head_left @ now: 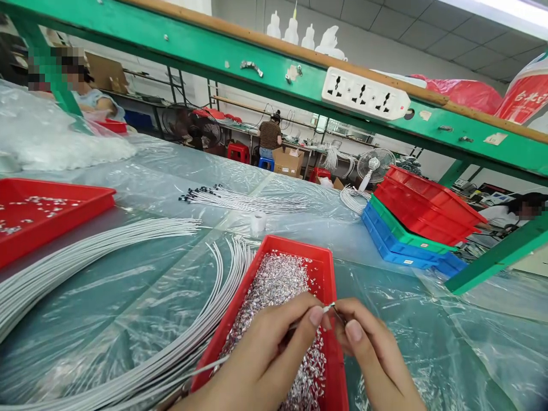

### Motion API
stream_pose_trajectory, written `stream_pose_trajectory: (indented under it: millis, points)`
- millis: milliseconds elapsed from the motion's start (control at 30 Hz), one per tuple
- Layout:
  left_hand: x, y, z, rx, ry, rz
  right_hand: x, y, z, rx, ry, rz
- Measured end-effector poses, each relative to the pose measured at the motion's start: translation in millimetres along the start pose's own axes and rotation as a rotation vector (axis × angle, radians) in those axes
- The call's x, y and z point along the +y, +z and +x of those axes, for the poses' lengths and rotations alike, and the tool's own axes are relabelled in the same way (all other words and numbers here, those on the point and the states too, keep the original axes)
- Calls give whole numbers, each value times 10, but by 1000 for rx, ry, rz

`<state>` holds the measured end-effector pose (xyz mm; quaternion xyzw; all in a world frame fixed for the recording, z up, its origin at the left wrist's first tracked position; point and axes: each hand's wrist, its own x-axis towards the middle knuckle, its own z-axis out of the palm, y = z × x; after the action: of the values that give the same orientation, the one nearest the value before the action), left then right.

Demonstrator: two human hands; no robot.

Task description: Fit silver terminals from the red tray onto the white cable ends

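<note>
Cable bundle [205, 319]: white lengths, curving from lower left to mid-frame.
Held cable [214, 365]: enters lower centre, passes under left hand; thin tip pokes out right of centre, above red tray [338, 365].
Left hand [278, 342]: lower centre, reaching up and right; thumb and index pinching cable just behind tip, other fingers curled under.
Tip handling: probably best with left pinch close to the end, tip steady, no twist; light fingertip work on the fine end.
Right hand [372, 342]: lower right, angled up and left, thumb and index bent at the tip; can't tell if they pinch it, contact partly hidden.
</note>
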<state>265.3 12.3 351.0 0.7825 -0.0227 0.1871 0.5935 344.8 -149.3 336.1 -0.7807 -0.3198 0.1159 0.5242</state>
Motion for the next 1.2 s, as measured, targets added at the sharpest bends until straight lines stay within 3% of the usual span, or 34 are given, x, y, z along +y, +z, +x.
stream_pose_trajectory:
  millis: [367,567,867,1200]
  points:
    - [16,21,-7,-24,63,-3,-88,62,-48,53,83,-24]
    - [40,21,-28,13,71,85,-112,72,-68,68,27,-66]
    - [5,45,-25,117,269,167,-81,33,39,-105,-24,31]
    - [-81,94,-64,200,475,389,-43,161,-56,14,33,202]
